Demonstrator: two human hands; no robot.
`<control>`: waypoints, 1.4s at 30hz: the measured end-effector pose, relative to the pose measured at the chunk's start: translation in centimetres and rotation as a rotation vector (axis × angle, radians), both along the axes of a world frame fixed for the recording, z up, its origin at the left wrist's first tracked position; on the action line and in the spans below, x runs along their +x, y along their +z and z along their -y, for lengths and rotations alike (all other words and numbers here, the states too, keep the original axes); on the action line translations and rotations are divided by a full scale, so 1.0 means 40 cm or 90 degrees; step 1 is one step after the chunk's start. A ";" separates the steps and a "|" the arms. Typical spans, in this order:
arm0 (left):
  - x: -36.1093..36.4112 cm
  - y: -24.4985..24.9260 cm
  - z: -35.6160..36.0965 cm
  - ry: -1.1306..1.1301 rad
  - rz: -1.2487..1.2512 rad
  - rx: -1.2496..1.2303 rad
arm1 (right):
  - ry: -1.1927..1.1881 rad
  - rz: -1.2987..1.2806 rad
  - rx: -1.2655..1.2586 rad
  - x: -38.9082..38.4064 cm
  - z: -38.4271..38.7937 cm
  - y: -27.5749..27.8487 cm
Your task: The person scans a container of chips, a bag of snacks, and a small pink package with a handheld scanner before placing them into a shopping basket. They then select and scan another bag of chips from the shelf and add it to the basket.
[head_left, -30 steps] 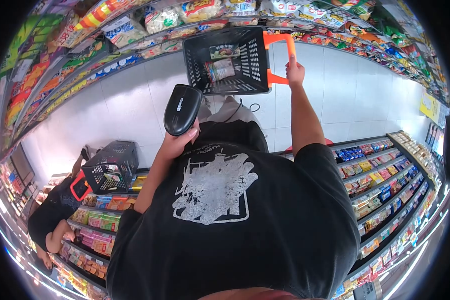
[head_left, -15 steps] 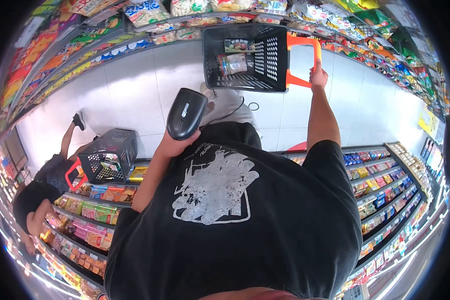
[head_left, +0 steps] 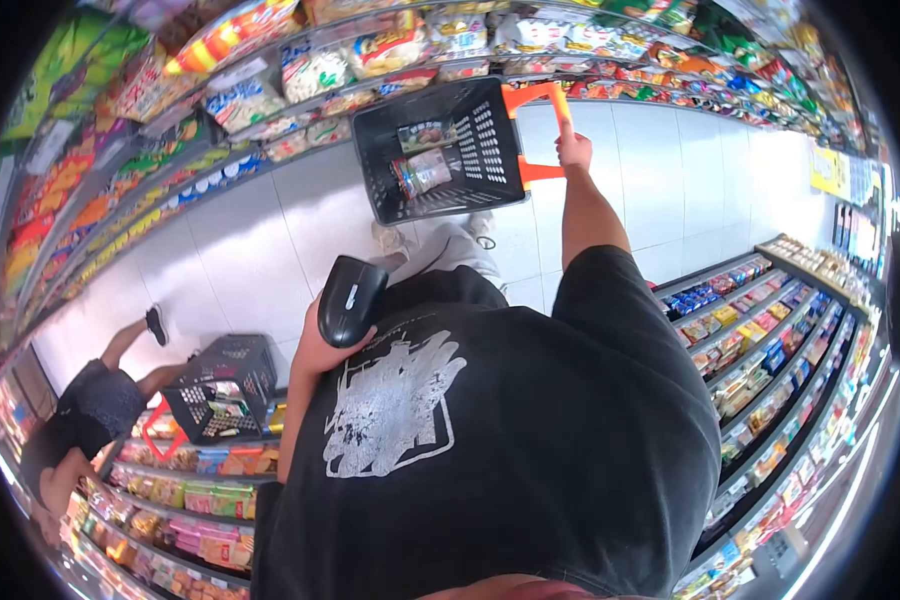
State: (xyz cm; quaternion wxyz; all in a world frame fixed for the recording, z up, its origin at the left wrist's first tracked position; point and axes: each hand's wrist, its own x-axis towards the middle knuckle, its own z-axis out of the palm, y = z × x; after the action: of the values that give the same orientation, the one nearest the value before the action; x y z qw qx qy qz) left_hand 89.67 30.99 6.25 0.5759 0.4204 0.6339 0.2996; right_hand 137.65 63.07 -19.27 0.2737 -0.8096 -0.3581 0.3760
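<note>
My right hand [head_left: 573, 152] is wrapped round the orange handle [head_left: 542, 170] of a black shopping basket [head_left: 485, 140]. Inside the basket lie a clear packet of food [head_left: 425, 173] and a dark green pack [head_left: 427, 136]. Close to my chest, my left hand [head_left: 317, 342] grips a black barcode scanner [head_left: 352, 300] with a rounded head, which covers most of the fingers. The basket is just ahead of my feet, beside the snack shelves.
Snack shelves [head_left: 390, 50] curve along the far side of the aisle. Lower shelves of packets [head_left: 760, 350] stand at the right. At the left, another person [head_left: 100, 400] is beside a second black basket [head_left: 240, 370] with a red handle. Pale floor tiles [head_left: 660, 170] run between.
My view has turned, so the shelves appear rotated. The basket and my right hand now sit further left in view, and the scanner is lower. Both hands keep their hold.
</note>
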 end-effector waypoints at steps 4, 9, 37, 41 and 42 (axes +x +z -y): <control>0.046 -0.063 0.061 0.093 0.111 -0.129 | 0.014 -0.001 0.009 0.042 -0.009 -0.031; 0.203 -0.116 0.053 0.070 0.068 0.018 | 0.016 -0.103 0.009 0.077 0.022 -0.007; 0.908 0.003 -0.122 0.018 0.083 0.015 | -0.050 -0.004 0.033 0.701 0.331 -0.085; 0.931 0.011 -0.143 -0.012 0.071 0.040 | -0.085 -0.003 0.056 0.777 0.375 -0.084; 0.938 0.016 -0.146 -0.016 0.067 0.040 | -0.091 0.002 0.059 0.798 0.383 -0.079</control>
State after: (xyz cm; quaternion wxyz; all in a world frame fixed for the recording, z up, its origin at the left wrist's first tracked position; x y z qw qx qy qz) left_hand 127.20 36.81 6.89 0.5985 0.4298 0.5877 0.3342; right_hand 169.58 47.73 -22.43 0.3362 -0.8200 -0.3170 0.3377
